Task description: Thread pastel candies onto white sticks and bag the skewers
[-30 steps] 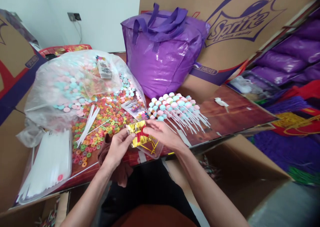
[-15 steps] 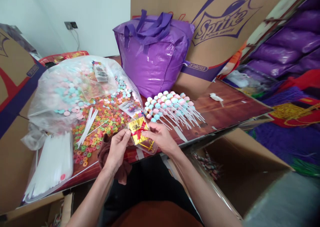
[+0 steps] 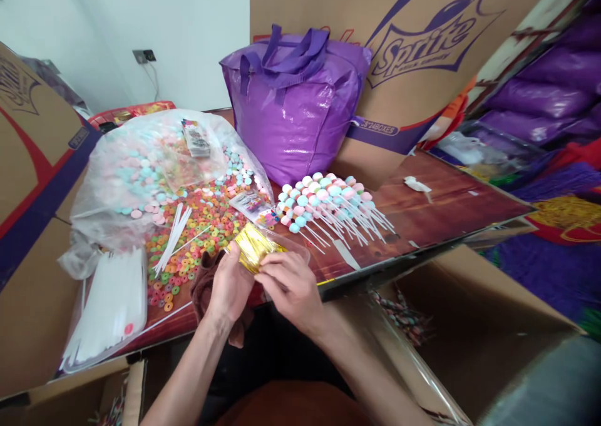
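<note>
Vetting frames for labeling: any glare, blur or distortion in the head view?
Head view: soft even light; glare on the purple bag and on the gold foil pack pinched by the left hand and right hand, both sharp; wide-angle stretch at the edges smears the cardboard box at lower right.

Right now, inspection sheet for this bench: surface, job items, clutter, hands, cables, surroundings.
Surface: wood-print tabletop, candy spread over its left half.
Job's things: clear packet of gold twist ties, at the near edge.
Clutter: candy skewers, loose ring candies, white sticks, clear candy bag, brown cloth, purple bag.
Hands: left hand grips the packet; right hand pinches it from the other side.
Cables: one wire hanging from a wall socket.
Surroundings: printed cardboard boxes behind, open carton at the right.
</note>
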`<state>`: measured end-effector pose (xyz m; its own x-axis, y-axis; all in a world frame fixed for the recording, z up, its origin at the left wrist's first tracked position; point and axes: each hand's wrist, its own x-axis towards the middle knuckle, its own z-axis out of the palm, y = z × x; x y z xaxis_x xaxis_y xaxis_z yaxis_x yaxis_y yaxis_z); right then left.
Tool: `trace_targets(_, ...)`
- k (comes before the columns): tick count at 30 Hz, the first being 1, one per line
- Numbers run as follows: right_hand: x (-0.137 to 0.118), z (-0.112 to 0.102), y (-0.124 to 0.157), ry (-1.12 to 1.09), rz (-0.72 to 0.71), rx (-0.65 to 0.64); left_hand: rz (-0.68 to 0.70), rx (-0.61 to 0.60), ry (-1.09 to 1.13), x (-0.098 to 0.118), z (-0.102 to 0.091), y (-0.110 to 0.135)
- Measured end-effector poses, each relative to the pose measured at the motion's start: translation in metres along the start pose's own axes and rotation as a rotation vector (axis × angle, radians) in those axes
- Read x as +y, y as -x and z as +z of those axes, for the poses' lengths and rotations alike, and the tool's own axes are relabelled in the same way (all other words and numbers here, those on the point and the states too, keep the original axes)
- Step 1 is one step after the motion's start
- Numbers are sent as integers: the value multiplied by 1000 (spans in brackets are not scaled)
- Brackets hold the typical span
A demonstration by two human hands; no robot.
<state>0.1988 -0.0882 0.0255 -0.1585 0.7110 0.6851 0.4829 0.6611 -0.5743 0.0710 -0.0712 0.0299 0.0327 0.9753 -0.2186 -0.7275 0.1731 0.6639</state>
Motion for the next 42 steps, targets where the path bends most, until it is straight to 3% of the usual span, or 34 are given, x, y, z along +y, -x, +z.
trace_targets(5, 16, -12, 6, -193, 349, 97, -56, -17, 22, 5, -6, 0)
trace_targets(8, 22, -13, 9, -224, 429, 105, -59, -8, 18, 3, -7, 0)
trace_targets(20, 20, -2, 8, -198, 341, 18, -70, 45, -23, 2, -10, 0)
trace_targets(29, 24, 4, 4, -461, 678, 36, -114, 78, -25, 0, -15, 2)
trace_targets(35, 16, 3, 1, -337, 590, 90, -102, 157, -77, -1, -16, 0)
trace_targets(42, 15, 2, -1, -299, 554, -66, -75, 240, -126, -3, -12, -1)
